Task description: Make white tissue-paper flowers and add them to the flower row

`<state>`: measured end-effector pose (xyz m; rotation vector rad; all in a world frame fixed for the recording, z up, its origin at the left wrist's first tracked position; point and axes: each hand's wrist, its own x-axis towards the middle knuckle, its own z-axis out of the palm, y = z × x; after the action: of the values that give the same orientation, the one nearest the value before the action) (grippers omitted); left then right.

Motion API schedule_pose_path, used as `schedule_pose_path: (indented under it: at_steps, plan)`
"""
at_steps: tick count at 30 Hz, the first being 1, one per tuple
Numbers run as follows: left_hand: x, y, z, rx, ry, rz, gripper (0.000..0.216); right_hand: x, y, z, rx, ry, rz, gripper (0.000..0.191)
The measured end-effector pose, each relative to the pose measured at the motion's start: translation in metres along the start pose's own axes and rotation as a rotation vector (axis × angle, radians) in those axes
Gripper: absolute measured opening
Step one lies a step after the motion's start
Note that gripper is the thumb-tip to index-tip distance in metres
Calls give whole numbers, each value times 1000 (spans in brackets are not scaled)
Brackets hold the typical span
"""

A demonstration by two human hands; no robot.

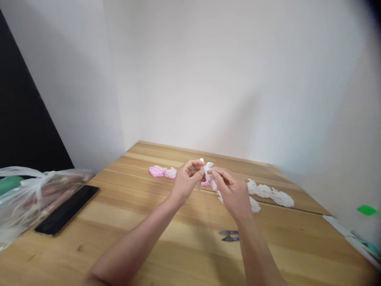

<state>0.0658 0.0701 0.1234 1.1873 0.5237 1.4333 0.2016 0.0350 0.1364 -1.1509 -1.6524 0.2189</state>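
Between my two hands, above the middle of the table, is a crumpled piece of thin white tissue-like material. My left hand pinches its left side with thumb and fingers. On the other side, my right hand grips it between thumb and fingertips. Behind my left hand lie pink-and-white crumpled bunches, and a bit of pink shows beneath the held piece. White crumpled bunches rest to the right of my right hand, and another white bunch is partly hidden behind it.
Thread snips lie on the wooden table, partly covered by my right forearm. A black phone sits at the left beside a clear plastic bag. White walls stand behind the table. Papers show at the right edge.
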Motion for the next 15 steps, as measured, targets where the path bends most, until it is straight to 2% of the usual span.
schedule_pose_path:
  at_steps: [15]
  plan:
    - [-2,-2,3,17,31,6,31,-2,1,1,-38,-6,-34,21]
